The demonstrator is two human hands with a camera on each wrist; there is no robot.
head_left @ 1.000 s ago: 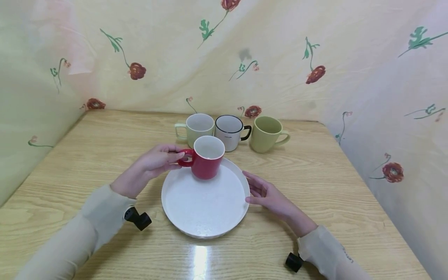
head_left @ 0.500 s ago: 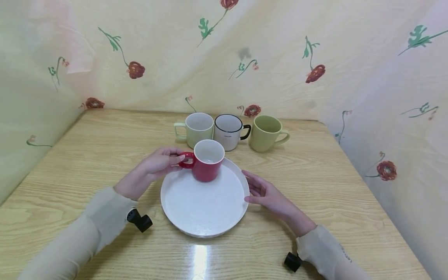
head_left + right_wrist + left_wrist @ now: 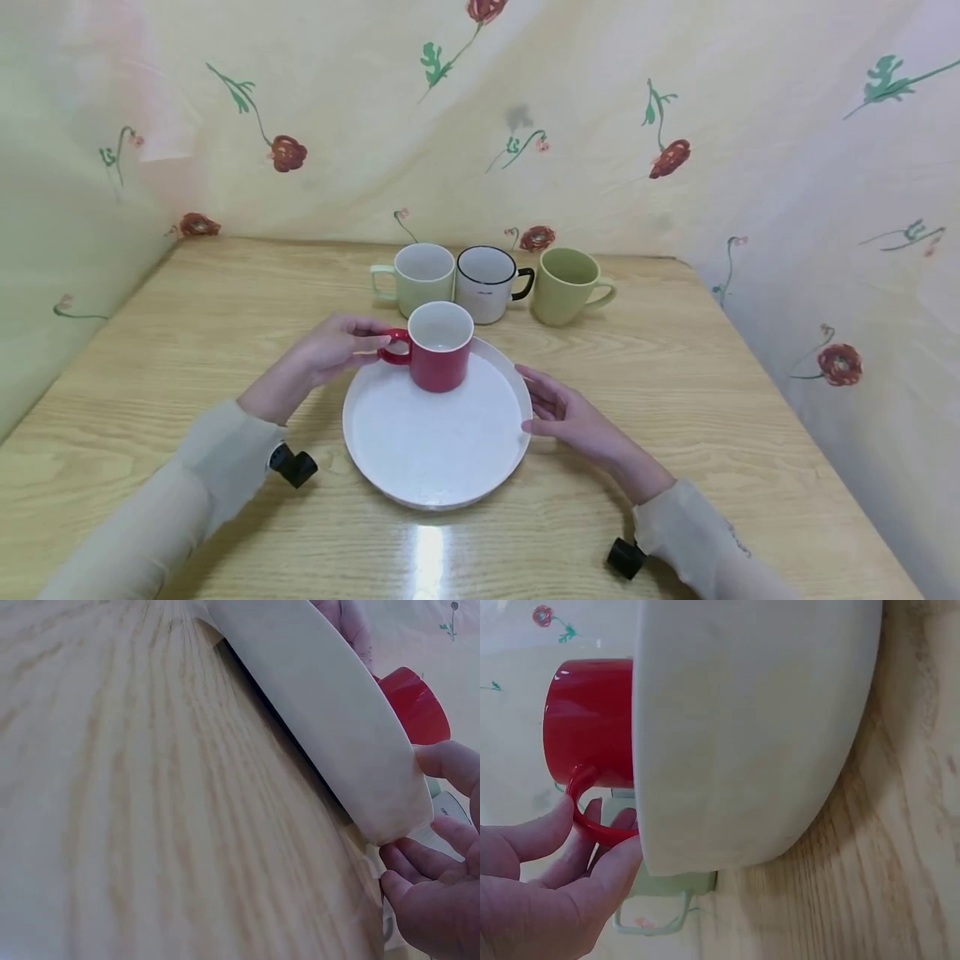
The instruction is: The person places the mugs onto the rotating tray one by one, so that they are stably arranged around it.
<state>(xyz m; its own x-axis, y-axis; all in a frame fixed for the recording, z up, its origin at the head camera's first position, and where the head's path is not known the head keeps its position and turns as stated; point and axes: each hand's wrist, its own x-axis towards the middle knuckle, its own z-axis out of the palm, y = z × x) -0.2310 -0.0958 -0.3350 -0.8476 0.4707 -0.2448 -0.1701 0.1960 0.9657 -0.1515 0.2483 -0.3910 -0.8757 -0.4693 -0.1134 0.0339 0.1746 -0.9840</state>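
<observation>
Head view: left hand [image 3: 335, 346] pinches the handle of the red mug [image 3: 440, 367] between thumb and fingers, handle pointing left. Mug is upright, over the far part of the round white tray [image 3: 435, 458]; can't tell if its base fully touches. Right hand [image 3: 562, 414] is at the tray's right edge, fingers loosely extended, thumb at the rim on the near side, other fingertips farther along, nothing gripped. Far of the tray, three mugs in a row, left to right: pale green mug [image 3: 422, 287] with handle to the left, white mug [image 3: 483, 300] with dark rim and black handle to the right, olive mug [image 3: 558, 292] with handle to the right. Red mug partly overlaps the first two in this view. All on a wood-grain table [image 3: 225, 300], floral cloth [image 3: 360, 167] behind. Light sleeves on both arms, left sleeve [image 3: 217, 454] and right sleeve [image 3: 686, 533], small black device by each wrist. Left wrist view: thumb and fingers around the red handle, tray wall hides the mug's lower part, pale green mug partly seen beyond. Right wrist view: thumb and fingertips at the outside of the tray wall, hand relaxed, part of the red mug showing past the rim
</observation>
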